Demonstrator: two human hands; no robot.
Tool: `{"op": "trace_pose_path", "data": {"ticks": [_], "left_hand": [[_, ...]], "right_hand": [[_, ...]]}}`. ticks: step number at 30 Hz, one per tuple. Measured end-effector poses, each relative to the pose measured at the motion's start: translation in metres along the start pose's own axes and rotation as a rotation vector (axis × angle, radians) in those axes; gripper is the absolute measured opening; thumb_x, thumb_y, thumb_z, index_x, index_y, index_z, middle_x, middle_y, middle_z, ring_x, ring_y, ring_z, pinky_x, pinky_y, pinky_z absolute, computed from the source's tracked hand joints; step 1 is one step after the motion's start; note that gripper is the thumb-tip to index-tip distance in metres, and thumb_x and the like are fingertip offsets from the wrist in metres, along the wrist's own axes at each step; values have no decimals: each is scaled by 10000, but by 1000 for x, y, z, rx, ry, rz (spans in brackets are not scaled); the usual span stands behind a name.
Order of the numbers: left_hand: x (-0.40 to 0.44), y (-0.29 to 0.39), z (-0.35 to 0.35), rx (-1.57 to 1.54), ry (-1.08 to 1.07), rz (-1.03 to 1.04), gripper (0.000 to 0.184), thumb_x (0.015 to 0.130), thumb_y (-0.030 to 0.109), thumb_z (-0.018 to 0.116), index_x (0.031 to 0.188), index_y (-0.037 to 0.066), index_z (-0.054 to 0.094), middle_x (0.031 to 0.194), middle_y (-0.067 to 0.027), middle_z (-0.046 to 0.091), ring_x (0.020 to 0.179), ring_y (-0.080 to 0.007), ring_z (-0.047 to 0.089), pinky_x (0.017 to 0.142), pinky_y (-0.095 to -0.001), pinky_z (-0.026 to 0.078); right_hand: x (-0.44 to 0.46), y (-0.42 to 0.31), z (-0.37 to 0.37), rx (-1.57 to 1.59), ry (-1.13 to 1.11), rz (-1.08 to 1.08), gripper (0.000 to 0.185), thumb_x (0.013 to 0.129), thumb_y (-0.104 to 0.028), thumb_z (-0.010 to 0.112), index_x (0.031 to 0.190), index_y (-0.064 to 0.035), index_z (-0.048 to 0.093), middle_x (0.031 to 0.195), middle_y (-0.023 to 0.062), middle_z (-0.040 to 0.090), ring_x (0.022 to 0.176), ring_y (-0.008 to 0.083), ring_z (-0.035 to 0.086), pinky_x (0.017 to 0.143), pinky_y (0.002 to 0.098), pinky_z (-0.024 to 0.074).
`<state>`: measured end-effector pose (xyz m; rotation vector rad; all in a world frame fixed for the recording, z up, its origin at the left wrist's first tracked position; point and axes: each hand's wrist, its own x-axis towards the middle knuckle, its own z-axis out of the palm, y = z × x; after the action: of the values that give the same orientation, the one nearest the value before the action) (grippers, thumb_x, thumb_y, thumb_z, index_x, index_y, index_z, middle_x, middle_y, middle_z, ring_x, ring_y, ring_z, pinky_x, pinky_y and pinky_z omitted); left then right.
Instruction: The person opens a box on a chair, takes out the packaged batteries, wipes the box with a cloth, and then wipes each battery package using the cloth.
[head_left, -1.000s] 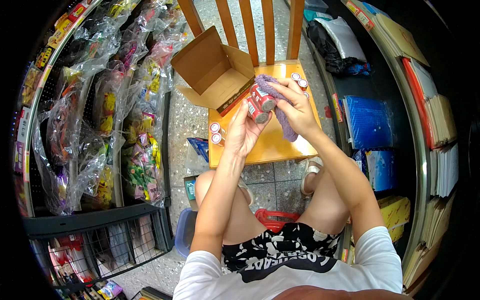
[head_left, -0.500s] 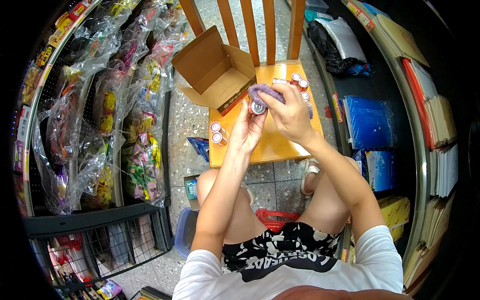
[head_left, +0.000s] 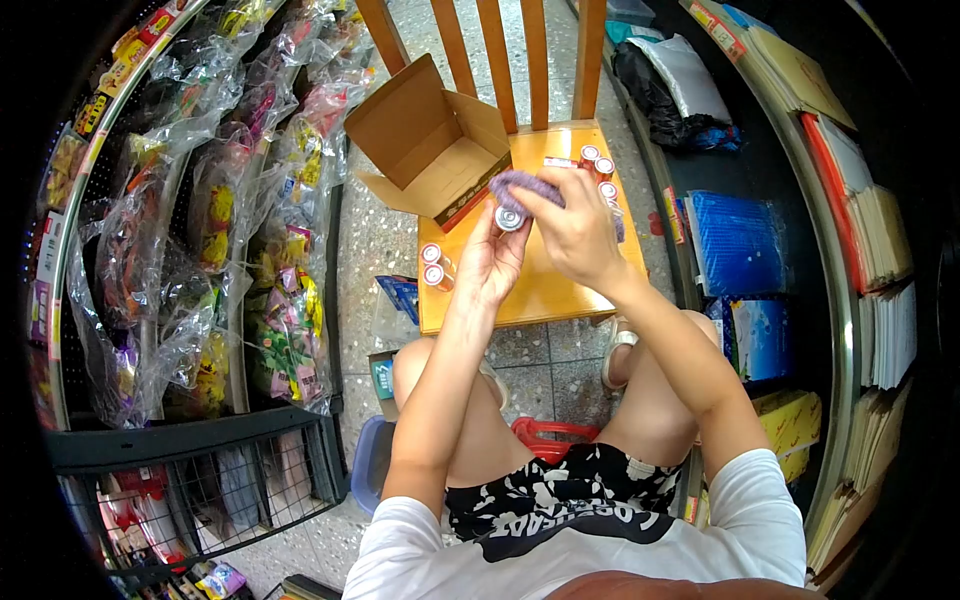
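Note:
In the head view, my left hand [head_left: 492, 262] is closed around a small can-like cylinder [head_left: 509, 217] with a round silver end facing up. My right hand [head_left: 580, 225] grips a fuzzy purple cloth [head_left: 527, 186], which lies against the cylinder's far side. Both hands are above the wooden chair seat [head_left: 556, 291]. Two similar cylinders [head_left: 433, 274] with pale round ends and reddish rims stand at the seat's left edge. Several more cylinders [head_left: 604, 168] stand along the right side, partly hidden behind my right hand.
An open cardboard box [head_left: 440, 160] sits at the back left of the seat, before the slatted backrest [head_left: 497, 60]. Shelves of plastic-wrapped packets [head_left: 285, 330] flank the left. Blue packages [head_left: 738, 243] and paper stacks fill the right shelves. A blue bin [head_left: 371, 462] is by my left leg.
The cylinder has tipped slightly, so its silver end faces me more squarely. My right hand and the cloth have shifted a little to the left across it.

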<state>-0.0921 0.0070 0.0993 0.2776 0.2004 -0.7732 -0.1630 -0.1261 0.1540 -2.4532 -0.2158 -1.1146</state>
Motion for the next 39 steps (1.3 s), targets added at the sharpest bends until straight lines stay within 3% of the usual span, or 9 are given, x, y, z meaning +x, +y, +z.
{"op": "trace_pose_path", "data": {"ticks": [9,13,20,26,29,30,34,37,39], "left_hand": [[-7,-6,8,138,-20,25,299,952,227,572,1145,2,537,1084,-146,630,972,-240,644,886,-344,575],[-4,-11,10,412,-70,264,248,949,245,584,1111,59,555,1048,-66,649,923,-157,643,826,-302,561],[6,-3,8,681,-25,535,245,936,271,612,1063,69,554,1005,-37,641,886,-105,611,790,-275,509],[11,13,11,700,80,660,296,915,224,646,1098,39,505,1051,-68,628,925,-147,635,810,-293,545],[19,24,11,727,139,667,361,881,184,694,1111,7,479,1046,-94,624,927,-132,612,765,-282,531],[23,27,13,771,157,695,400,877,144,694,1166,-12,467,1046,-99,628,903,-126,618,739,-261,531],[36,37,24,809,179,659,513,859,124,705,1279,-34,456,1049,-94,649,867,-130,644,737,-247,540],[59,52,19,822,204,596,432,853,110,708,1219,-34,527,1032,-84,657,833,-125,649,712,-231,530],[74,60,16,839,216,612,343,840,94,716,1139,-12,588,988,-55,673,807,-110,650,677,-213,514]], "right_hand": [[-12,22,18,471,6,422,347,805,-29,541,1140,-27,636,1040,139,551,991,288,545,876,354,434],[-13,27,14,774,-160,665,315,842,9,519,1144,55,598,1085,64,515,1031,147,500,874,246,400],[-8,17,0,1146,-320,1241,281,861,-65,549,1121,-21,644,806,-5,635,659,81,549,604,221,429],[-7,22,-1,1213,-303,1190,280,858,-70,554,1117,-9,639,804,-1,618,681,90,560,593,238,440],[-5,24,8,983,-293,952,283,853,-65,544,1111,9,632,836,28,605,716,103,568,612,241,448],[-5,27,9,930,-365,905,331,845,-66,549,1159,21,613,1014,41,573,899,127,566,751,260,445],[-5,27,32,583,-425,792,301,823,-81,557,1098,30,611,1070,104,560,1009,240,568,837,322,448],[-8,38,63,396,-265,530,328,779,-73,553,1093,8,600,1126,151,560,1026,336,571,877,409,457],[2,38,63,291,-395,496,437,758,-33,529,1195,-28,534,1341,135,473,1137,346,530,957,425,430]]}}
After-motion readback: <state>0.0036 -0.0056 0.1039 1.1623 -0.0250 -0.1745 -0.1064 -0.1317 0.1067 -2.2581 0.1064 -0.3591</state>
